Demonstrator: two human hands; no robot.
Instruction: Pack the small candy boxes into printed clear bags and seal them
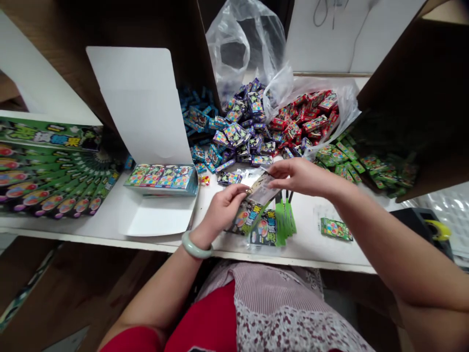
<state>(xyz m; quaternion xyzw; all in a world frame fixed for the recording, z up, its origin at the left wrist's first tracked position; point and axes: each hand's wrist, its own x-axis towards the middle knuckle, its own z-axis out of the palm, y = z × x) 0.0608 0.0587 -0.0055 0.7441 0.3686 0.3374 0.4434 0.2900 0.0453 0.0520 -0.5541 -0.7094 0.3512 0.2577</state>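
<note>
Between my hands is a printed packet (246, 218) with a pale, shiny upper part. My left hand (224, 208) pinches its left edge between thumb and fingers. At the upper right, my right hand (293, 176) is closed with fingertips on the packet's top end. Beneath it on the table lie more dark and green printed packets (266, 229) and a fanned stack of green strips (286, 220). A small purple candy box (229, 178) lies just beyond my left hand.
An open white display box (157, 215) holds a row of small boxes (164, 176). Behind are piles of blue (198, 117), purple (238, 132), red (308, 117) and green boxes (340, 156). Fanned green cards (54, 181) lie left; a tape dispenser (427, 227) stands right.
</note>
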